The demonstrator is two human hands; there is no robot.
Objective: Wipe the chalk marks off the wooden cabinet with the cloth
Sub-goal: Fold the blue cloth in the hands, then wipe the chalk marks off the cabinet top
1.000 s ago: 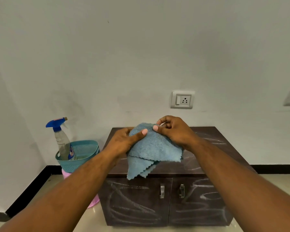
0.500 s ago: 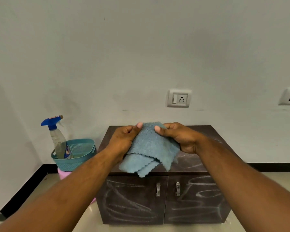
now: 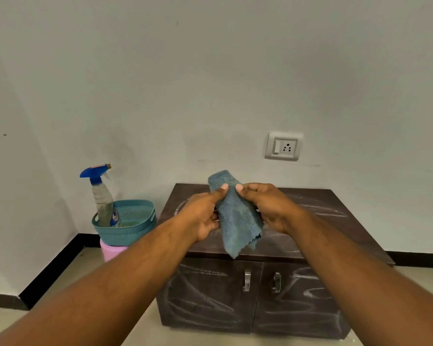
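Note:
A blue-grey cloth (image 3: 238, 221) hangs folded into a narrow bundle in the air above the cabinet top. My left hand (image 3: 200, 216) grips its left side and my right hand (image 3: 268, 208) grips its right side, thumbs almost touching near the upper part. Below stands the low dark wooden cabinet (image 3: 335, 221) with two doors and metal handles. White chalk marks (image 3: 310, 293) streak the top and both door fronts. The cloth hangs apart from the cabinet top.
A teal basket (image 3: 135, 228) holding a blue-topped spray bottle (image 3: 103, 196) sits on a pink stool (image 3: 110, 252) left of the cabinet. A wall socket (image 3: 284, 146) is above the cabinet. Tiled floor lies in front.
The cloth has been folded from a wide spread sheet into a narrower upright bundle. My hands have come closer together, thumbs on top.

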